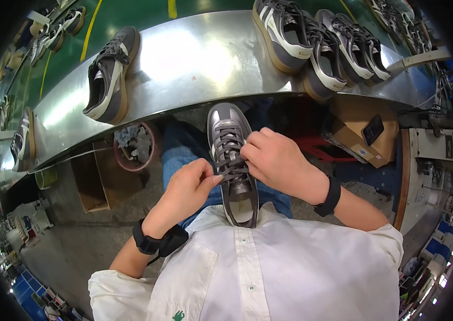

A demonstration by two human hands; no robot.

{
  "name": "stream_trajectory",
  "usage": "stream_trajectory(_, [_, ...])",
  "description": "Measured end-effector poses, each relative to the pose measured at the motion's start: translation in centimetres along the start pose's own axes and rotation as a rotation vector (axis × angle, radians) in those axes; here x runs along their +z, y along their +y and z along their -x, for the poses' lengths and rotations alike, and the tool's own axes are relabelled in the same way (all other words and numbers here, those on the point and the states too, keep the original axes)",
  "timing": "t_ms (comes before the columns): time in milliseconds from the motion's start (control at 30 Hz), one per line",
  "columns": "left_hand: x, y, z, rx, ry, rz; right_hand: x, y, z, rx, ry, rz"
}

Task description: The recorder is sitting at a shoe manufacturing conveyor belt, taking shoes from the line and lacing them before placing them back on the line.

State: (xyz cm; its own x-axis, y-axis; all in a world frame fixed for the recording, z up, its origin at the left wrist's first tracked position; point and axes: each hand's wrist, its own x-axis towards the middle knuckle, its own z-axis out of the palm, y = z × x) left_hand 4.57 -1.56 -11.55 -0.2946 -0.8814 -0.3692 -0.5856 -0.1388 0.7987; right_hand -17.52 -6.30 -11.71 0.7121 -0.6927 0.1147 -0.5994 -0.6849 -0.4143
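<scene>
A dark grey sneaker with dark laces rests on my lap, its toe pointing away from me and its heel against my shirt. My left hand is closed at the shoe's left side, with thumb and forefinger pinching a lace low on the lacing. On the other side my right hand is closed beside the eyelets, its fingers curled against the lacing. What those fingers hold is hidden behind them.
A metal bench runs across in front, with one sneaker at left and several at right. Below stand a pink bin of scraps, a cardboard box, and another box with a phone on it.
</scene>
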Motion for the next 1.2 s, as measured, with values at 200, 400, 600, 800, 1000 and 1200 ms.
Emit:
stream_trajectory(200, [-0.6,-0.3,-0.7,-0.160,-0.173,0.165,0.7,0.6,-0.4,-0.066,-0.087,-0.014])
stream_trajectory(400, [0.9,-2.0,-0.6,-0.142,0.044,0.373,-0.2,1.5,4.6,0.462,0.008,-0.050])
stream_trajectory(600, [0.9,4.5,-1.0,0.474,0.150,-0.595,-0.2,-0.4,2.9,0.199,0.190,-0.106])
stream_trajectory(800, [1.4,4.0,-1.3,0.495,0.068,-0.633,0.8,-1.5,0.4,0.199,-0.182,-0.198])
stream_trajectory(1000, [-1.0,0.1,1.6,0.376,0.319,-0.257,-0.7,0.3,3.8,0.173,0.132,0.050])
stream_trajectory(1200, [-0.4,-4.3,4.5,0.113,0.329,0.336,0.2,1.9,6.6,0.454,0.088,0.144])
